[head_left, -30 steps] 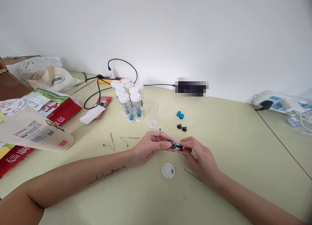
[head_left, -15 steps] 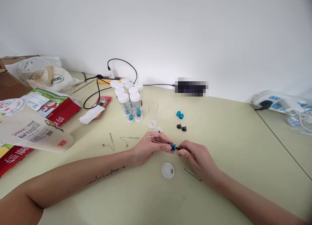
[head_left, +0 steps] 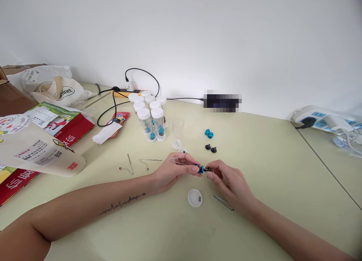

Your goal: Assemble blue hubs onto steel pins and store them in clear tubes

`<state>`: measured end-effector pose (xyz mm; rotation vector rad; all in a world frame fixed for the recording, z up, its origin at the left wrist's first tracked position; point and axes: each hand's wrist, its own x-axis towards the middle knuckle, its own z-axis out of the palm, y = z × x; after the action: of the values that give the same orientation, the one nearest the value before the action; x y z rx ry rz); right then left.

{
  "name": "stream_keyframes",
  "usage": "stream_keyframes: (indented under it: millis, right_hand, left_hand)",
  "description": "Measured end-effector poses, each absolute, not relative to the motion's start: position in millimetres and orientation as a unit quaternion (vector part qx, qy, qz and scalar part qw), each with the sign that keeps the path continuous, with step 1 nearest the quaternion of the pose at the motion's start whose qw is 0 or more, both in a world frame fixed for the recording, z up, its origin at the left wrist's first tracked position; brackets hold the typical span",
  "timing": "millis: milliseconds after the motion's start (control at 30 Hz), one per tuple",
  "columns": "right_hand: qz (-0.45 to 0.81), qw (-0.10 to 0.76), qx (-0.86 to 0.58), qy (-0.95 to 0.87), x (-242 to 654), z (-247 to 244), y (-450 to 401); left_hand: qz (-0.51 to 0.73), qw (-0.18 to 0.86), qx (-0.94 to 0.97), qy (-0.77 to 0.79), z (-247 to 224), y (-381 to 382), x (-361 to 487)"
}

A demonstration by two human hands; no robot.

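Observation:
My left hand (head_left: 179, 170) pinches a small blue metal part (head_left: 201, 169), and a bent thin wire (head_left: 178, 161) stands out above the same fingers. Closed on the other side, my right hand (head_left: 226, 178) grips a black stemmed piece (head_left: 207, 169) that meets the blue part. Below my hands lies a round white cap (head_left: 195, 198) with small dark bits in it. Tweezers (head_left: 223, 203) rest beside my right wrist. Farther back are two blue knobbed parts (head_left: 209, 133) and two black stemmed pieces (head_left: 210, 148).
Several clear tubes with white lids (head_left: 151, 119) stand at the back left; one open tube (head_left: 178, 133) is nearer. Bent wires (head_left: 130, 165) lie left of my hand. Bags and a red box (head_left: 76, 129) crowd the left. A power strip (head_left: 322, 117) sits right.
The fingers of my right hand have shifted slightly around the black piece. My left hand keeps its hold on the blue part, and the table things stay put.

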<state>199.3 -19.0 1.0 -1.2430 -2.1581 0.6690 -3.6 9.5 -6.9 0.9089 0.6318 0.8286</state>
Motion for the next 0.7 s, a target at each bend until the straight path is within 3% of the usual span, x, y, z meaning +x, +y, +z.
stream_keyframes:
  millis: [367, 700]
  right_hand:
    - [0.259, 0.244, -0.456, -0.816, 200.6, 1.0, -17.4]
    - [0.227, 0.264, -0.461, -0.816, 199.9, -3.9, -17.6]
  left_hand:
    - [0.375, 0.771, 0.425, 0.289, -6.4, 9.1, -4.2]
    - [0.389, 0.765, 0.413, 0.304, -5.7, 9.4, -3.1]
